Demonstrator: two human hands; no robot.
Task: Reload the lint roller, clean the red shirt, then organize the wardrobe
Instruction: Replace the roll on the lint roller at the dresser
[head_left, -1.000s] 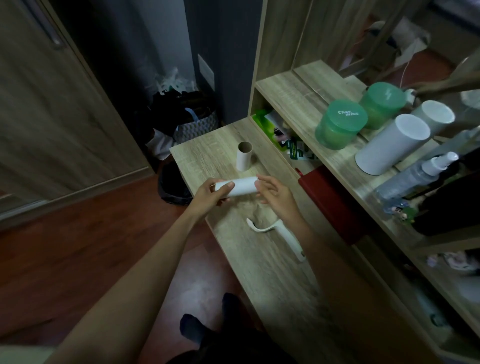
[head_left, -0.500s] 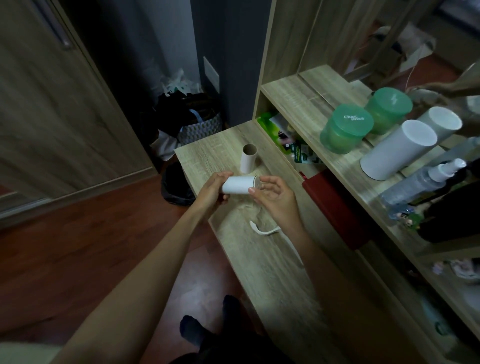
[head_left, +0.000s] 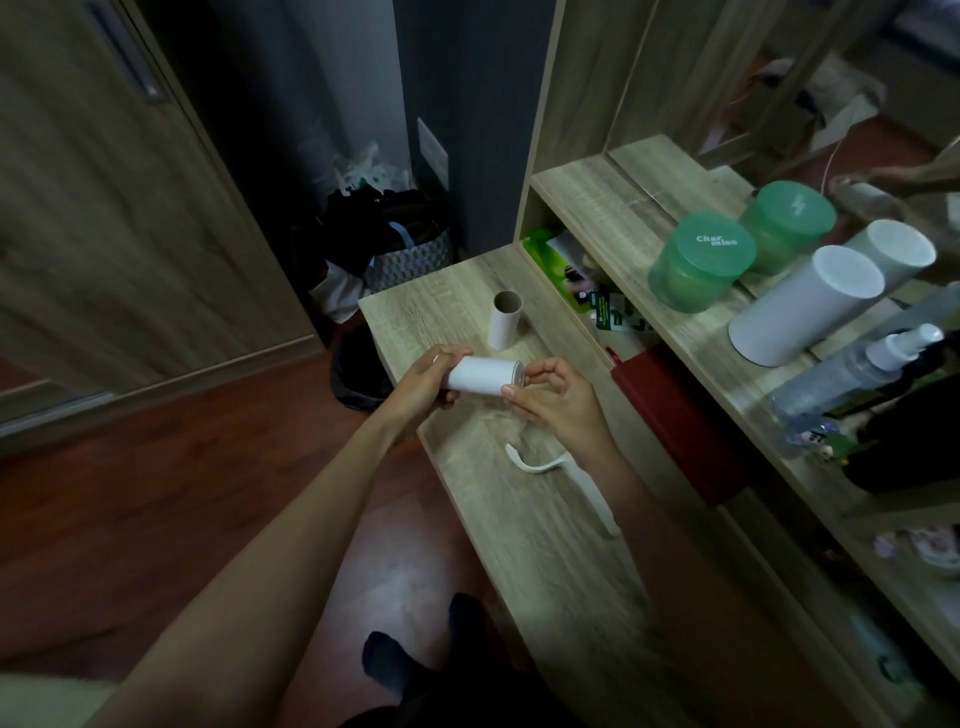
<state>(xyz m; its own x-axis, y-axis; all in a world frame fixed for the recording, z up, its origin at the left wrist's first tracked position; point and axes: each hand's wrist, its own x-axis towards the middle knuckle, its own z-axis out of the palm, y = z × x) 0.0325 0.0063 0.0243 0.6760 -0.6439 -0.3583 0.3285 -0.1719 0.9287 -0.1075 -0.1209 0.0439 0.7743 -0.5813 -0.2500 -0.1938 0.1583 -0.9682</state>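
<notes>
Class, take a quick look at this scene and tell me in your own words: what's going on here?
A person is partway through reloading a lint roller. The left hand holds a white lint roll refill on its side above a wooden bench, and the right hand pinches the roll's open end. The bare lint roller handle lies on the bench under the right wrist, not yet fitted. An empty cardboard core stands upright just beyond the hands.

A light wood tabletop (head_left: 561, 561) is sitting over a red-brown floor (head_left: 182, 493). A dark wall (head_left: 467, 130) and a wood door (head_left: 78, 234) are standing behind.
</notes>
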